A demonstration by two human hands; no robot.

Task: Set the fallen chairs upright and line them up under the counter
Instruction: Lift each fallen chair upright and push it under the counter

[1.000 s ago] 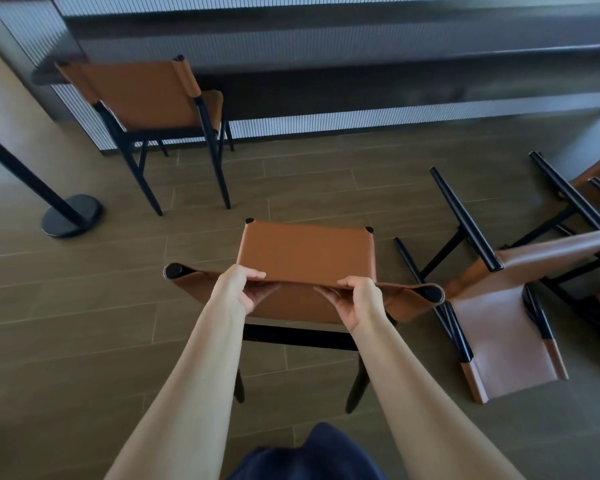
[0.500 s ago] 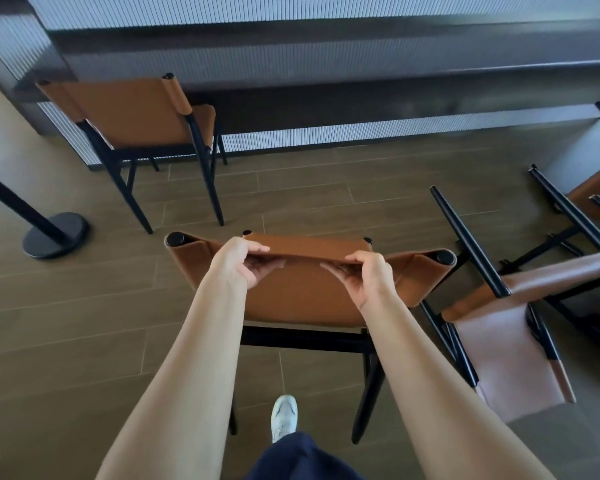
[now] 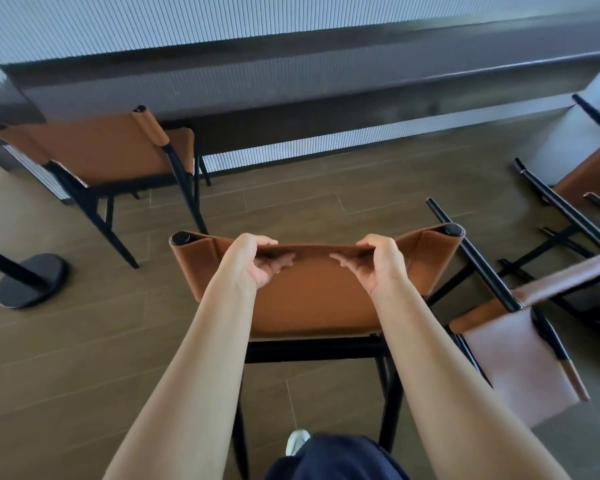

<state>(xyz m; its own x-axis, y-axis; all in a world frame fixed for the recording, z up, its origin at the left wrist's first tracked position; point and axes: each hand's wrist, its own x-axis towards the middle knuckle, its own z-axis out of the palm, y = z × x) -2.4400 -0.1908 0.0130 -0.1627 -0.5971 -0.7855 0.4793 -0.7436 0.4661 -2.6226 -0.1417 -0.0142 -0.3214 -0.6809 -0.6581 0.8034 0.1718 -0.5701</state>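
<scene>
An upright chair (image 3: 312, 299) with a tan leather back and black frame stands right in front of me, its back towards me. My left hand (image 3: 250, 259) and my right hand (image 3: 378, 261) both grip the top edge of its backrest, fingers curled over it. A second tan chair (image 3: 94, 154) stands upright at the far left, tucked against the counter (image 3: 291, 71). To the right a fallen chair (image 3: 513, 327) lies on the floor with its legs pointing up and left. Another fallen chair (image 3: 589, 174) lies further right, partly cut off by the frame edge.
A black post on a round base (image 3: 28, 280) stands at the left. The counter front runs across the far side, with wood-look floor (image 3: 326, 202) between it and the held chair. My shoe (image 3: 297, 441) shows between the chair's rear legs.
The held chair has moved forward towards the counter, and its seat is now hidden behind the backrest. I have stepped after it; both hands keep their grip.
</scene>
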